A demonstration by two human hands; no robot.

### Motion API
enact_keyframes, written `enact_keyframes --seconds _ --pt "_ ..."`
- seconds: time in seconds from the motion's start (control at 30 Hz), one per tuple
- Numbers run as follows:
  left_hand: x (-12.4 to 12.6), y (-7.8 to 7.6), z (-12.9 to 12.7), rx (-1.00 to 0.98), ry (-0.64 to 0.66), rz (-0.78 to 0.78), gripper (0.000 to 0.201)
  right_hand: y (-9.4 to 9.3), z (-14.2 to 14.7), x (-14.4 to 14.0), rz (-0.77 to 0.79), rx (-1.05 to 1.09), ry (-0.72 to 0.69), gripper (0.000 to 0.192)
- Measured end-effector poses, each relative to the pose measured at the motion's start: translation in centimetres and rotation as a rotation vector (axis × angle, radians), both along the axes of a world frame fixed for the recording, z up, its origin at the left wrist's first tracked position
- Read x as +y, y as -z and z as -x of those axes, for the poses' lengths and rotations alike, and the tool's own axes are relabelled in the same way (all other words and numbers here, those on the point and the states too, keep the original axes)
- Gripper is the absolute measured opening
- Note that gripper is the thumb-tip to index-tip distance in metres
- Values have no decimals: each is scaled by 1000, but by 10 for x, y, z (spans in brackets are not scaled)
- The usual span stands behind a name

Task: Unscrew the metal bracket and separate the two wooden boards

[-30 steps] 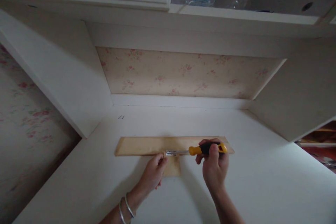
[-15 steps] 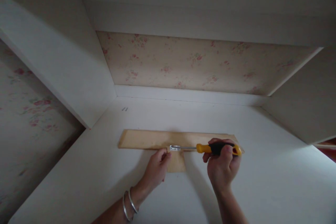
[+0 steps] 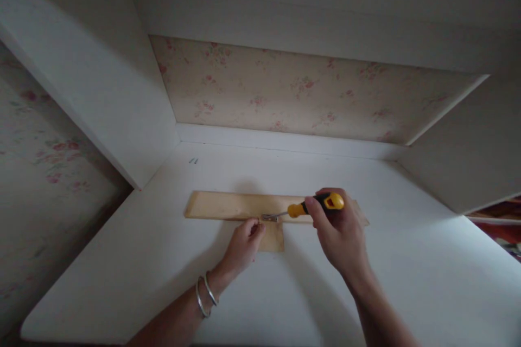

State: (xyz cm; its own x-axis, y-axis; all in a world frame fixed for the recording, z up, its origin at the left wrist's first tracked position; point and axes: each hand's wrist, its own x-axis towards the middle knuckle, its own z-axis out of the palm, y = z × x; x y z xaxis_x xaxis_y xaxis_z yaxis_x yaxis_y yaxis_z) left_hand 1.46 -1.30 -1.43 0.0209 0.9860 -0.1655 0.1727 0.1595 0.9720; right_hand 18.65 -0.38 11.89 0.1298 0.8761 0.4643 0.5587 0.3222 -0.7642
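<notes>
A long light wooden board [image 3: 228,205] lies flat on the white desktop, with a short wooden piece [image 3: 273,239] against its near edge. Where they meet sits a small metal plate [image 3: 272,218]. My right hand [image 3: 345,233] is closed around a yellow and black screwdriver [image 3: 296,210]; the shaft slants down to the left, its tip at the plate. My left hand [image 3: 242,241] pinches thumb and finger together at the left side of the short piece, by the tip. What sits between those fingers is too small to make out.
Two small screws [image 3: 193,161] lie behind the board on the white desktop [image 3: 163,282]. White panels [image 3: 101,92] rise at left and right, with a shelf overhead and floral wallpaper [image 3: 260,92] behind. Red and brown items show at the far right.
My right hand has raised the screwdriver handle and brought it left, so the shaft tilts more steeply. The left fingers have shifted slightly closer to the tip. The view has also tilted a little.
</notes>
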Motion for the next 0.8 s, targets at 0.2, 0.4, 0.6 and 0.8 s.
enact_keyframes --seconds 0.2,0.4,0.6,0.8 --pt "-1 -10 0 -16 -3 -16 30 -70 6 1 203 -691 -257 21" --pt "-3 -11 1 -116 3 14 32 -104 25 9 243 -1021 -347 32" --pt "-5 -10 2 -198 28 -7 32 -121 38 10 230 -1175 -337 34" --pt "-6 -15 5 -198 -16 -5 34 -135 50 9 295 -1271 -328 54"
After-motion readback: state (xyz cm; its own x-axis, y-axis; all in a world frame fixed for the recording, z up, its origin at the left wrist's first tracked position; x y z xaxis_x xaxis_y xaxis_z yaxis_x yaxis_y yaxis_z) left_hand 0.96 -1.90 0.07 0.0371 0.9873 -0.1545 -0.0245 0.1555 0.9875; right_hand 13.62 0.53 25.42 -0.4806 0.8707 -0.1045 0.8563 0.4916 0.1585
